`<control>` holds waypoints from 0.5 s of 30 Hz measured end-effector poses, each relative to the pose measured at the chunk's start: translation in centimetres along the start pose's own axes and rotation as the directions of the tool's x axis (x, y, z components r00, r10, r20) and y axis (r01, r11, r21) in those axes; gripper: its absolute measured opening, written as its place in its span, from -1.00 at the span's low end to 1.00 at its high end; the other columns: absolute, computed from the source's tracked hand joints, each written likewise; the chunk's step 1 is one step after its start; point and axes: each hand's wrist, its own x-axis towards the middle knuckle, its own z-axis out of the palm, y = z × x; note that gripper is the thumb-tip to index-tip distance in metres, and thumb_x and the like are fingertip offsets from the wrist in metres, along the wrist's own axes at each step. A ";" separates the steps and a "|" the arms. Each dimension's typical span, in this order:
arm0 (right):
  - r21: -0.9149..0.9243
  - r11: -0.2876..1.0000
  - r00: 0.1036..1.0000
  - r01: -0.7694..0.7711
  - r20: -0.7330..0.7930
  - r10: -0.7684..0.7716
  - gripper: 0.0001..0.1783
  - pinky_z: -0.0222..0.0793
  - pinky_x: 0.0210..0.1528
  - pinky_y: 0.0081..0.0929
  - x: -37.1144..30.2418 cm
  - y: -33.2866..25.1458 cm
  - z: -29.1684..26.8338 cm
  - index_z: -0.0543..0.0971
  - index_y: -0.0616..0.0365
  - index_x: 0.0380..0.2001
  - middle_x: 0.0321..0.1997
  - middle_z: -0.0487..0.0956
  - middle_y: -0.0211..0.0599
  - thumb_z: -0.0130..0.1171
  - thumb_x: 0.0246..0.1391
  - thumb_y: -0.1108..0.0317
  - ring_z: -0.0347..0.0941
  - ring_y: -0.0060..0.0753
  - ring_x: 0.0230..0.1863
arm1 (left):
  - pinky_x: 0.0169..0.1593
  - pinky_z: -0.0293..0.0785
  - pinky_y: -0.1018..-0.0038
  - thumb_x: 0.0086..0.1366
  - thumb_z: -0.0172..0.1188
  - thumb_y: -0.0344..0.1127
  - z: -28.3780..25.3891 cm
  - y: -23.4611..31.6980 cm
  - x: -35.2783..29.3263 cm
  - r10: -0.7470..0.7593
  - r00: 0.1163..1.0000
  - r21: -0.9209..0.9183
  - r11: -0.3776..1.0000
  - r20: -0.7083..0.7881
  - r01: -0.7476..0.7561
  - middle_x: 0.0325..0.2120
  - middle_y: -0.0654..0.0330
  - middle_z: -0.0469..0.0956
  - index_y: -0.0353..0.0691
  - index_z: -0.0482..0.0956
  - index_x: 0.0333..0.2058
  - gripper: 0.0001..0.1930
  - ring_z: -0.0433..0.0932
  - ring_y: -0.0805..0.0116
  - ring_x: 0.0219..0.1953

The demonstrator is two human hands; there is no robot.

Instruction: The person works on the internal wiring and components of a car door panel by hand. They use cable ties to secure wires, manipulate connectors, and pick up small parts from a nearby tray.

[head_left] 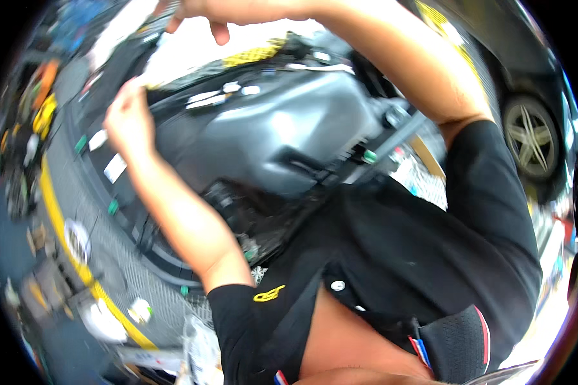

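Note:
A large black moulded panel point(289, 122) with a glossy bulge, green clips and pale strips lies in front of me, below both arms. At its far left edge, my left hand point(128, 119) is closed, fingers curled together by a dark strip. What it pinches, if anything, is too blurred to make out. My right hand point(215, 11) reaches across the top of the view, above a bright white surface point(192, 48). Its thumb hangs apart from the fingers, and nothing shows in its grasp. The upper part of this hand is cut off by the picture's edge.
Yellow mesh-like material point(253, 52) lies beyond the panel. To the left, a yellow line point(54, 199) crosses the floor, with tools and loose parts point(26, 147) beyond it. A dark car with a spoked wheel point(530, 136) stands on the right. Clear plastic wrap point(202, 346) lies near me.

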 end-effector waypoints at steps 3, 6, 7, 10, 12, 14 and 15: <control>-0.055 0.994 0.944 0.094 -0.311 -0.107 -0.69 0.48 -0.14 -0.41 -14.9 -5.2 -8.0 0.62 0.27 -0.01 -0.23 0.67 -0.26 0.09 0.31 0.31 0.51 -0.43 -0.29 | 0.14 0.52 0.40 0.53 0.21 -0.07 1.3 -1.1 0.4 -0.006 0.988 -0.225 0.974 0.152 0.040 0.04 0.06 0.72 -0.15 0.64 0.24 -0.56 0.65 0.33 0.01; -0.316 0.946 0.506 -0.078 -0.830 -0.235 -0.65 0.49 -0.11 -0.32 -28.6 -1.4 -10.2 0.63 0.20 0.02 -0.21 0.69 -0.22 0.08 0.34 0.22 0.56 -0.29 -0.25 | -0.10 0.51 0.47 0.53 0.23 -0.09 -2.8 -0.1 -0.3 -0.036 0.995 -0.125 0.991 0.093 0.047 0.09 0.13 0.69 -0.13 0.63 0.25 -0.57 0.60 0.40 -0.01; -0.331 0.912 0.297 -0.244 -0.920 -0.255 -0.63 0.50 -0.10 -0.29 -33.4 1.8 -10.4 0.64 0.18 0.03 -0.20 0.69 -0.20 0.07 0.35 0.18 0.58 -0.24 -0.23 | -0.17 0.48 0.52 0.54 0.22 -0.09 -3.2 1.7 -2.0 0.002 0.999 -0.065 0.998 0.045 0.001 0.07 0.23 0.70 -0.16 0.66 0.21 -0.59 0.58 0.46 -0.04; -0.027 0.771 -0.153 -0.637 -0.975 -0.160 -0.59 0.52 -0.07 -0.21 -44.9 14.0 -8.2 0.65 0.11 0.06 -0.17 0.71 -0.15 0.06 0.38 0.08 0.62 -0.10 -0.19 | -0.31 0.39 0.58 0.56 0.20 -0.18 -5.1 1.2 -1.4 0.117 0.993 0.086 0.990 -0.025 -0.115 0.01 0.30 0.72 -0.23 0.72 0.12 -0.67 0.57 0.58 -0.14; 0.298 0.536 -0.303 -0.790 -0.949 0.081 -0.57 0.53 -0.05 -0.15 -52.3 22.1 -2.4 0.65 0.06 0.08 -0.16 0.72 -0.12 0.05 0.40 0.02 0.66 0.00 -0.16 | -0.27 0.46 0.52 0.53 0.24 -0.07 -4.2 1.8 -1.0 0.056 0.998 0.137 0.989 -0.005 -0.055 0.02 0.27 0.74 -0.17 0.73 0.13 -0.62 0.57 0.51 -0.21; 0.489 0.224 -0.365 -0.843 -0.827 0.428 -0.41 0.49 0.17 -0.05 -57.9 29.6 5.4 0.69 0.03 0.05 -0.02 0.72 0.01 0.02 0.39 -0.23 0.63 0.20 0.07 | -0.27 0.43 0.50 0.50 0.27 -0.01 -4.5 3.8 -3.5 -0.032 0.997 0.169 0.985 -0.077 0.044 -0.10 0.25 0.76 -0.18 0.74 0.13 -0.58 0.51 0.48 -0.30; 0.502 0.105 -0.365 -0.859 -0.742 0.562 -0.36 0.47 0.21 -0.01 -59.1 32.0 9.2 0.69 0.08 0.02 0.01 0.71 0.06 -0.02 0.37 -0.26 0.62 0.22 0.09 | -0.27 0.42 0.49 0.49 0.28 0.01 -4.9 3.6 -3.7 -0.078 0.993 0.184 0.978 -0.090 0.093 -0.15 0.25 0.74 -0.18 0.74 0.13 -0.56 0.49 0.47 -0.32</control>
